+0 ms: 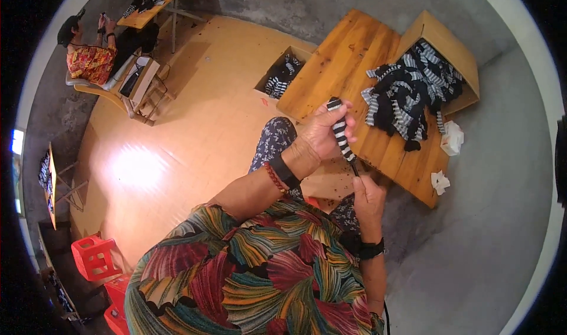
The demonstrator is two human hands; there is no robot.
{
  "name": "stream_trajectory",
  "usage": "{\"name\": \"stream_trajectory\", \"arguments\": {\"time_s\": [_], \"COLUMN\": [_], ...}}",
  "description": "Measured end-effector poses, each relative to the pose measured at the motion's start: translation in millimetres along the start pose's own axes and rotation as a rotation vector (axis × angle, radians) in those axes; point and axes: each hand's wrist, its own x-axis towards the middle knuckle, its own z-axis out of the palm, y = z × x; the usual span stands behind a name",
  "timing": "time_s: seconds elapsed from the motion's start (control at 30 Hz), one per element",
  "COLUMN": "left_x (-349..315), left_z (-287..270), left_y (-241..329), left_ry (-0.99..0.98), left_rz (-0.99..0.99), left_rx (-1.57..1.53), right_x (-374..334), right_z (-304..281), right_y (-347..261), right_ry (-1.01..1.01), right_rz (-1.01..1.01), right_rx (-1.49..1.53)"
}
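Observation:
My left hand point(322, 135) is closed round a narrow black-and-white striped knitted tube point(340, 131), its thumb pressed near the rounded upper end. A thin dark rod-like piece point(354, 168) runs from the tube's lower end to my right hand point(369, 200). The fingers of that hand are closed on it; whether it is a tool or part of the knit I cannot tell. Beyond my hands, a heap of black and grey-striped knitted pieces point(407, 93) spills from a tipped cardboard box point(468, 69) onto the wooden table point(331, 57).
White crumpled tissue point(440, 182) and a white packet point(452, 139) lie at the table's right edge. A carton point(260, 89) of knitted pieces stands left of the table. Far left, another person point(91, 60) sits at a second table point(144, 17). Red stools point(94, 257) stand at lower left.

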Motion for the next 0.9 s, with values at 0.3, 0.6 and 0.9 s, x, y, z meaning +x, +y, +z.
{"name": "stream_trajectory", "arguments": {"time_s": [0.3, 0.6, 0.9], "left_x": [-3, -6, -9], "left_z": [10, 4, 5], "left_y": [1, -20, -12], "left_ry": [0.006, 0.003, 0.135], "left_rz": [-0.120, -0.294, -0.163], "left_rx": [0.059, 0.116, -0.074], "right_x": [10, 22, 19], "right_z": [2, 21, 26], "right_y": [-4, -4, -6], "right_ry": [-0.040, -0.064, -0.122], "right_rz": [-0.030, 0.152, 0.476], "right_rx": [-0.043, 0.293, 0.763]}}
